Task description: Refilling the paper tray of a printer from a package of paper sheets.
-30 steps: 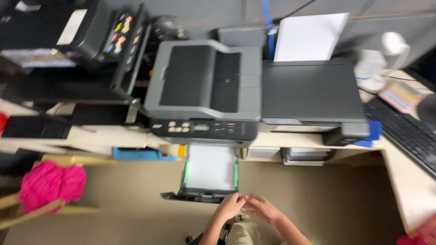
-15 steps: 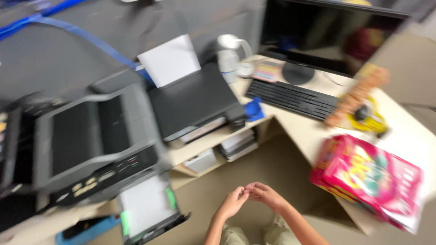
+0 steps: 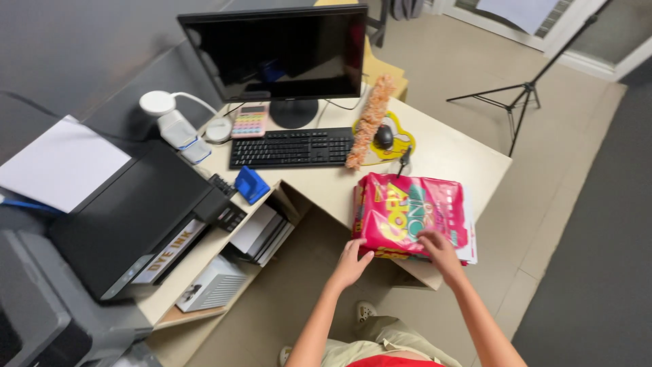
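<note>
- The pink ream of copy paper (image 3: 411, 214) lies flat on top of a small stack of the same at the near corner of the beige desk (image 3: 468, 160), its long axis running from about 9 to 3 o'clock across the view.
- Both hands sit at the pack's near edge, so it lies toward 12 o'clock from them.
- The left hand (image 3: 351, 264) presses its spread fingers against the lower left corner; it grips nothing yet, as far as I can tell.
- The right hand (image 3: 440, 249) lies open with fingers on the pack's top face near the lower right; it looks slightly farther onto the pack.
- Toward 11 o'clock stand a black keyboard (image 3: 293, 147), a dark monitor (image 3: 278, 54) and a pink calculator (image 3: 250, 121).
- At 9 o'clock a black printer (image 3: 129, 214) sits on a lower shelf.
- Tan floor surrounds the desk; a tripod (image 3: 526, 85) stands at 1 o'clock.
</note>
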